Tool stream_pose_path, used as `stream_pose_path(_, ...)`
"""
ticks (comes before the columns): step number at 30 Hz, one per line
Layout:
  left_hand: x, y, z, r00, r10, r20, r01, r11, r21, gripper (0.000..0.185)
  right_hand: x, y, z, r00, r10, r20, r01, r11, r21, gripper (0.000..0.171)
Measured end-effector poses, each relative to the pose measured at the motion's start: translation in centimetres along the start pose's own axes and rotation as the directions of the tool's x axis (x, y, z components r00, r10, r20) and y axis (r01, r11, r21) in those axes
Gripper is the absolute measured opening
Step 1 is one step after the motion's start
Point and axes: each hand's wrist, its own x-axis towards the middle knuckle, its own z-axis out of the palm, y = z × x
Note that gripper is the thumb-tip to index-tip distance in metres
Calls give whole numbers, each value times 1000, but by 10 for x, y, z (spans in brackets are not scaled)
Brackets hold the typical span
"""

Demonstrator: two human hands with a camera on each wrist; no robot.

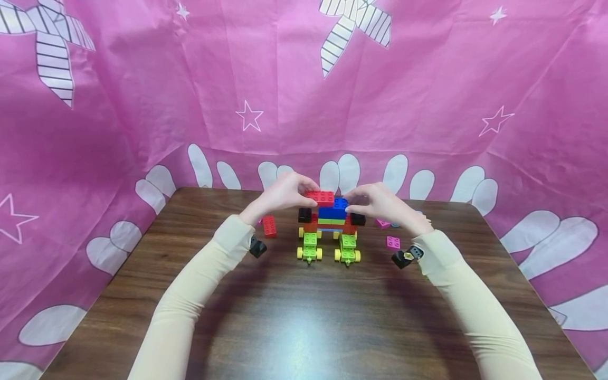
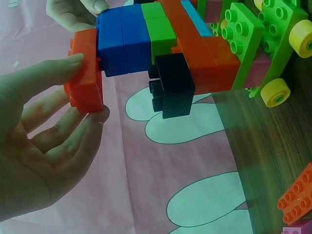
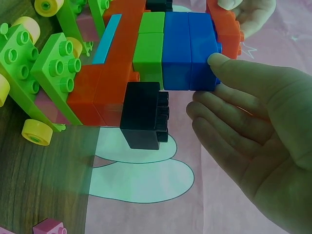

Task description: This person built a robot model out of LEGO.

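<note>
A toy-brick build on yellow wheels stands on the table, with lime wheeled bases [image 1: 310,248], orange-red bricks [image 3: 100,92], black bricks [image 2: 174,85] at the sides and blue bricks [image 3: 187,51] near the top. My left hand [image 1: 286,191] pinches a red brick [image 2: 87,70] between thumb and fingers. This brick sits at the top left of the blue bricks and juts out past them. With thumb and fingertips my right hand [image 3: 263,112] holds the blue bricks from the right. Some studs of the top blue brick [image 1: 340,202] show beside the red one.
Left of the build lies a loose red brick [image 1: 269,226] beside a pink piece. To the right are a pink brick [image 1: 393,242] and more small pieces, partly behind my right arm. A pink patterned cloth [image 1: 294,79] hangs behind the wooden table [image 1: 304,316].
</note>
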Motion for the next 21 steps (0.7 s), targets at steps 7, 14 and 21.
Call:
stream_pose_path(7,2,0,1,1000,6,1,-6,999,31,35,0,0,1,1000,5,1,-5,1000,3,34)
stream_pose_path(14,3,-1,4,999,34,-11,-33,996,80,35,0,0,0,1000,-2,0,2,1000,5,34)
stream_pose_path(21,4,0,5,998,63,-12,-61,989,138,35,0,0,1,1000,-1,0,1,1000,3,34)
